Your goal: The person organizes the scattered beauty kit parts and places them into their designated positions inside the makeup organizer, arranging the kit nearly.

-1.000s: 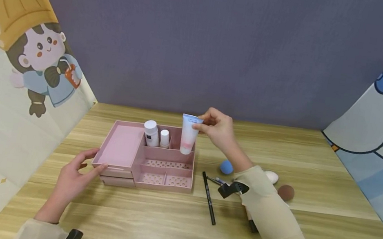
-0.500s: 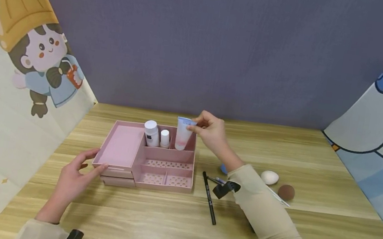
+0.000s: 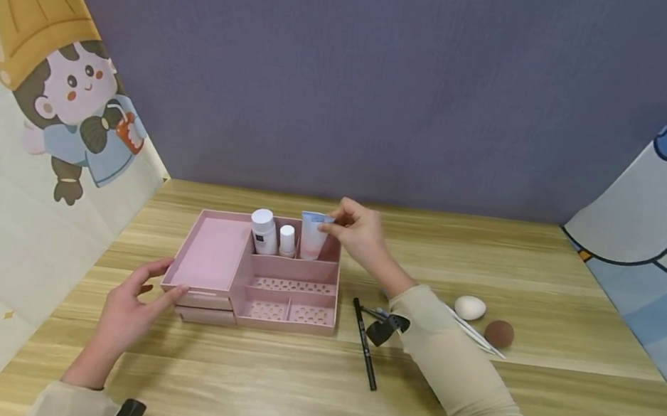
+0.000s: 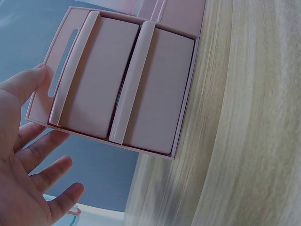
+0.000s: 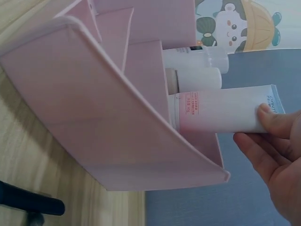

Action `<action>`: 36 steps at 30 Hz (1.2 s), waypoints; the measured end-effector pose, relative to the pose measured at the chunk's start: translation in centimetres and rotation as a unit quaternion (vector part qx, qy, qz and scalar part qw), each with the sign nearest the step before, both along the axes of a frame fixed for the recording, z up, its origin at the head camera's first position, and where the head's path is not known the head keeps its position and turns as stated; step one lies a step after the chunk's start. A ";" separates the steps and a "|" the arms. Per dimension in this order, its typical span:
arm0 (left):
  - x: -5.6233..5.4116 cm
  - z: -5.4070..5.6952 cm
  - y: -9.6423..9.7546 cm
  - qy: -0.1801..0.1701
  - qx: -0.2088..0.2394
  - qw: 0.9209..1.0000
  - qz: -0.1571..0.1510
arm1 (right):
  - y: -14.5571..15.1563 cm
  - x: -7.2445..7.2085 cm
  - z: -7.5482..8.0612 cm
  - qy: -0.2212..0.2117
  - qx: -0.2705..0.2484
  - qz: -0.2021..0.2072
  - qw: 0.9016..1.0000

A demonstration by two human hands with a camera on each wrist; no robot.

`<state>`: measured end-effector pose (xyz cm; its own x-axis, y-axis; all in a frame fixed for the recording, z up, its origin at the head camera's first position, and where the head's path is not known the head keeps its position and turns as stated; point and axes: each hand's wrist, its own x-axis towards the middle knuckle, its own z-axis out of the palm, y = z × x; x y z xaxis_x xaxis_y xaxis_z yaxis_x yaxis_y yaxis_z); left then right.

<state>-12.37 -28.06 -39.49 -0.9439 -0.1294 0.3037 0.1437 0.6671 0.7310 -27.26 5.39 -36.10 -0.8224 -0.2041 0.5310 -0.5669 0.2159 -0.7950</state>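
While the right hand (image 3: 362, 235) pinches its blue top from the right, the squeeze tube (image 3: 312, 237) is nearly upright inside the pink organizer's (image 3: 214, 248) back-right compartment (image 3: 332, 254), beside a small white-capped bottle (image 3: 287, 240); the left hand (image 3: 127, 307) holds the organizer's front-left corner. A black pen (image 3: 366, 347) lies right of the organizer.

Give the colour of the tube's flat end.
The flat end is light blue, clearest in the right wrist view.

The pale tube (image 3: 310, 240) has been lowered and shifted leftward by the right hand (image 3: 359, 232) into the pink organizer (image 3: 213, 251), closer to the small white-capped bottle (image 3: 286, 240).
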 end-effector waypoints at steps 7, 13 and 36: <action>0.1 0.1 0.0 -0.010 -0.001 1.000 0.000 | -0.2 0.0 -0.6 -0.010 0.023 0.005 1.000; 0.2 0.2 0.0 -0.015 -0.001 1.000 0.002 | -0.2 0.0 -1.0 -0.028 0.062 -0.002 0.998; 0.2 0.1 -0.1 -0.018 0.005 1.000 0.003 | -0.6 -0.3 -0.4 -0.108 0.185 0.030 0.976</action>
<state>-12.17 -28.12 -39.40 -0.9535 -0.1373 0.2683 0.1135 0.6610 0.7418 -27.55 4.76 -36.52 -0.8876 -0.4000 0.2282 -0.4156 0.4824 -0.7710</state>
